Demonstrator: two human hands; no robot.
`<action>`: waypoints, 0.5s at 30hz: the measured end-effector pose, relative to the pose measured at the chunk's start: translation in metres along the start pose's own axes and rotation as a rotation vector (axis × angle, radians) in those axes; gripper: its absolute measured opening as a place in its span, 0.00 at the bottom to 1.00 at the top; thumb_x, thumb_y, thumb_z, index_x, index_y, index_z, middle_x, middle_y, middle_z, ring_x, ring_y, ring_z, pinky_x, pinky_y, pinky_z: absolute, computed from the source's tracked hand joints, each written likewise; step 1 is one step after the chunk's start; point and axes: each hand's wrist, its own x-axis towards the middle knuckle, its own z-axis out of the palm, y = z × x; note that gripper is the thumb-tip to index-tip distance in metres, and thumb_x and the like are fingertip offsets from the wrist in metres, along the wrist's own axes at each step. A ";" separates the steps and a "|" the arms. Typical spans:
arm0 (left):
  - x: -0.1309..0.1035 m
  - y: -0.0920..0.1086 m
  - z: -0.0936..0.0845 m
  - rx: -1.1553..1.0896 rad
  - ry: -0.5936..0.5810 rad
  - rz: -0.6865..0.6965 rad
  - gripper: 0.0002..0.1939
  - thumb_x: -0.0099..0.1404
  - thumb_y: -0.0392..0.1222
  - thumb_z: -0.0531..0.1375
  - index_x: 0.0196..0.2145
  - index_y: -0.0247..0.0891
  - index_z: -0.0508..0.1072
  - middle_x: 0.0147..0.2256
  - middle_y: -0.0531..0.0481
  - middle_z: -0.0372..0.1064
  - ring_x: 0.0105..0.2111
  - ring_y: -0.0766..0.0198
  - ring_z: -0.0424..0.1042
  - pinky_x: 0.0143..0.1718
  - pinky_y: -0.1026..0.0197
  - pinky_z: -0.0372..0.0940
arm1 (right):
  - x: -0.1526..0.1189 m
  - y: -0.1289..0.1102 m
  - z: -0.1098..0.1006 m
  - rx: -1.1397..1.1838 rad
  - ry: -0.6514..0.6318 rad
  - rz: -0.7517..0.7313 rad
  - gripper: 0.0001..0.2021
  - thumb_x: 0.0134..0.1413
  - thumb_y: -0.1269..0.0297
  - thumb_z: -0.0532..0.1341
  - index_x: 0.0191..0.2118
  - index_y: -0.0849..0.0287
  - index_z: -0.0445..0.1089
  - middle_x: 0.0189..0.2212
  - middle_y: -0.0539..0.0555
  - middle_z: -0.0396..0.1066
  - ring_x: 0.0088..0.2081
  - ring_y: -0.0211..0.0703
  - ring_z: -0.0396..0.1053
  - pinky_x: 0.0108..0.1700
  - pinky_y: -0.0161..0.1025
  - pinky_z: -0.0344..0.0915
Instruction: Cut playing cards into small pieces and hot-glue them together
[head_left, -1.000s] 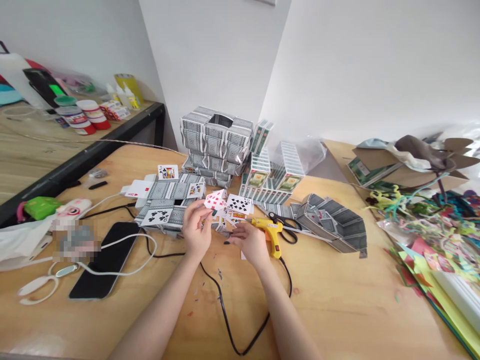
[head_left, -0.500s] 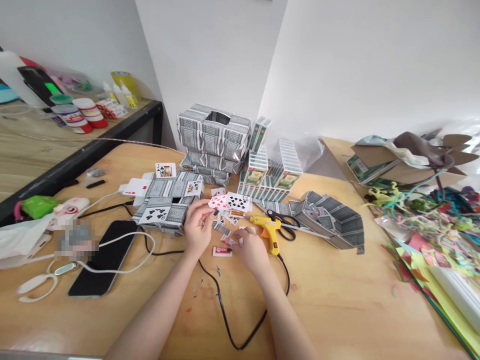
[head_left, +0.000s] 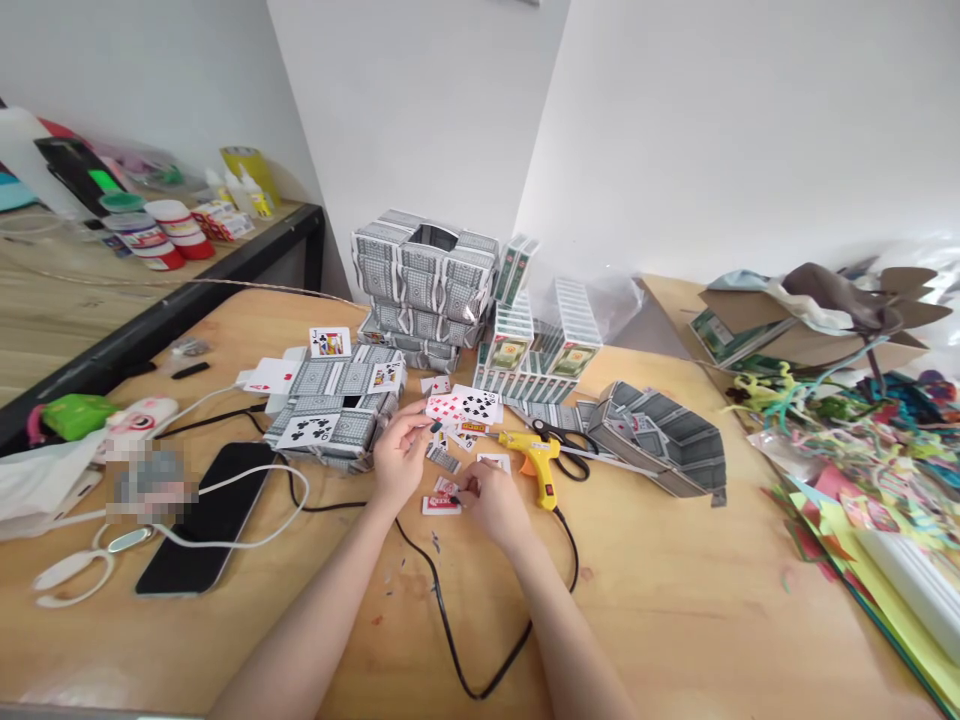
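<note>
My left hand (head_left: 401, 455) is closed in a pinch on a red-suited playing card (head_left: 444, 406). Behind that card lies a black-suited spade card (head_left: 478, 404). My right hand (head_left: 489, 498) is low over the table, its fingers bent together at a small red-and-white card piece (head_left: 448, 485). Just below the piece is a red joker card (head_left: 440, 505), close to my fingertips. To the right rests a yellow glue gun (head_left: 537, 458), its nozzle toward the cards. Black-handled scissors (head_left: 574, 455) lie beside it.
Grey-patterned card blocks stand left (head_left: 337, 400) and behind (head_left: 427, 275). Green-and-white card boxes (head_left: 559, 340) are stacked at the back. A curved card structure (head_left: 660, 440) sits right. The glue gun's black cord (head_left: 442, 610) loops in front. A phone (head_left: 206, 520) lies left.
My right hand has shifted slightly left and down, and the small card piece beside it has moved a little. The red-suited card in my left hand has turned flatter toward the camera.
</note>
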 end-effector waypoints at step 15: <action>0.001 0.007 0.001 -0.344 0.002 -0.373 0.11 0.52 0.42 0.61 0.33 0.34 0.73 0.42 0.43 0.69 0.46 0.56 0.67 0.46 0.56 0.64 | 0.000 0.004 0.005 0.248 0.104 -0.069 0.03 0.47 0.69 0.58 0.27 0.58 0.62 0.23 0.48 0.64 0.20 0.35 0.62 0.24 0.33 0.59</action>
